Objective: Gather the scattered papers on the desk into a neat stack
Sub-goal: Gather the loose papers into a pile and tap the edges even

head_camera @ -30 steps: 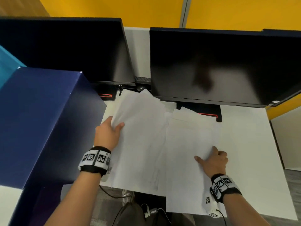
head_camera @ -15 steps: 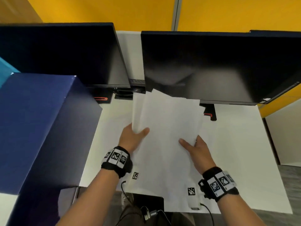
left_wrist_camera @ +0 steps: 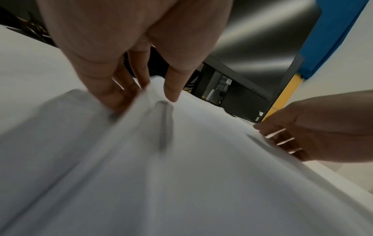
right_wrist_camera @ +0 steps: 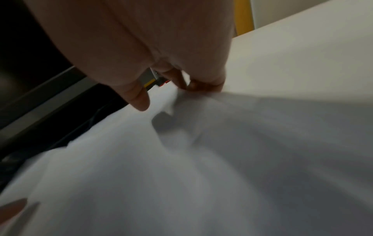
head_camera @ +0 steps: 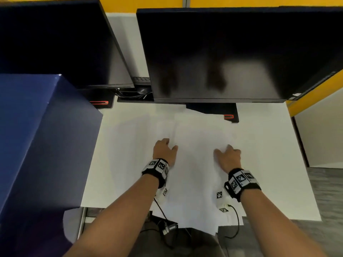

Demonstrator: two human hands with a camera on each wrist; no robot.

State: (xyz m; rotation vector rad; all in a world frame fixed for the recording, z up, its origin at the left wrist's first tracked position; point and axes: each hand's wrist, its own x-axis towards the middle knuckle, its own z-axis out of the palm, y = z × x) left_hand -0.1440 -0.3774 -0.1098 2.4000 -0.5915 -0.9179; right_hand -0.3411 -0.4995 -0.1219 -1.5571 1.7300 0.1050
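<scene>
A loose bundle of white papers [head_camera: 196, 164] lies in the middle of the white desk [head_camera: 269, 164], its sheets unevenly aligned and its near end hanging over the front edge. My left hand [head_camera: 165, 150] grips the bundle's left edge. In the left wrist view the thumb sits on top of the papers [left_wrist_camera: 201, 175] and the fingers [left_wrist_camera: 121, 102] are tucked under. My right hand [head_camera: 229, 156] grips the right edge. In the right wrist view its thumb lies on the papers [right_wrist_camera: 201, 175] and its fingers [right_wrist_camera: 201, 86] curl beneath.
Two dark monitors [head_camera: 213, 52] [head_camera: 55, 43] stand along the back, and the right one's base [head_camera: 213, 110] touches the papers' far end. A tall blue box [head_camera: 37, 136] borders the desk on the left. Cables [head_camera: 167, 227] hang below the front edge.
The two spread groups of sheets were swept together and lifted. The bundle has since dropped low over the desk, with a hand at each side edge.
</scene>
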